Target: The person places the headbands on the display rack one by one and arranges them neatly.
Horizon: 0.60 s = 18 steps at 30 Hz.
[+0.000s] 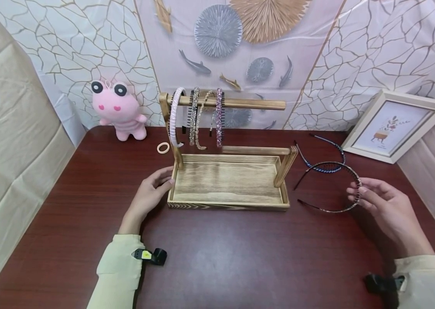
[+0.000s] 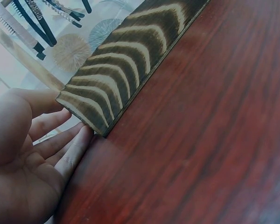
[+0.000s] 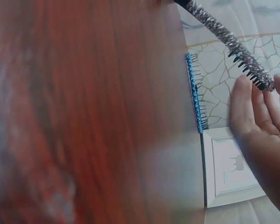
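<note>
A wooden rack with a tray base (image 1: 229, 206) stands on the table. My left hand (image 1: 151, 193) rests against the tray's left end, its fingers fairly straight along that side in the left wrist view. My right hand (image 1: 389, 206) pinches a dark glittery headband (image 1: 358, 185) with comb teeth between thumb and fingers, right of the rack; its free ends point left toward the tray. On the upper bar (image 1: 256, 104) hang several headbands, among them a white wrapped one (image 1: 173, 122) and a purple glittery one (image 1: 219, 122). Behind the held headband lies a blue headband (image 1: 342, 150).
The lower bar (image 1: 256, 150) sits on a short post (image 1: 287, 165) at the tray's right end. A pink plush toy (image 1: 119, 107) and a small pale ring (image 1: 163, 148) are at the back left. A white picture frame (image 1: 389, 153) leans at the back right.
</note>
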{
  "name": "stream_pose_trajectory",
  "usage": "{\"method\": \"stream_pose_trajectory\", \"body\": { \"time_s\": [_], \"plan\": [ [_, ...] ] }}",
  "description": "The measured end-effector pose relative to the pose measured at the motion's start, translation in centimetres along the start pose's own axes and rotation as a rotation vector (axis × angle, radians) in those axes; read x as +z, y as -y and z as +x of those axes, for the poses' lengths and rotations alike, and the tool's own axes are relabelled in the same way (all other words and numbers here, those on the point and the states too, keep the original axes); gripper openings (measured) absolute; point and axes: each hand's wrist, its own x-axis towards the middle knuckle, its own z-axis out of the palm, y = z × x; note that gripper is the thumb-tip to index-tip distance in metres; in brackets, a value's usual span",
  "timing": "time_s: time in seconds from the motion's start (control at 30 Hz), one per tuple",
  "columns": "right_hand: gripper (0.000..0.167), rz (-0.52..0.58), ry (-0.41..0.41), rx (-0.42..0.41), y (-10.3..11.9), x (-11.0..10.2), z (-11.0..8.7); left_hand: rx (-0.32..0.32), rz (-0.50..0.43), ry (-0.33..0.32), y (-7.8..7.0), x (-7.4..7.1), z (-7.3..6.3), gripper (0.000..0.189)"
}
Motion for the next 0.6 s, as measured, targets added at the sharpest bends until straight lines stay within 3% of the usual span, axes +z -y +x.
{"method": "stream_pose_trajectory", "body": {
  "time_s": [0.3, 0.6],
  "plan": [
    [0.035, 0.03, -0.017, -0.045, 0.4, 1.2, -0.2, -0.001, -0.008, 0.002, -0.2, 0.1, -0.1, 0.044],
    [0.042, -0.011, -0.012, -0.064, 1.1, 2.8, -0.1, -0.002, -0.008, 0.002, -0.1, 0.0, 0.0, 0.044]
  ]
}}
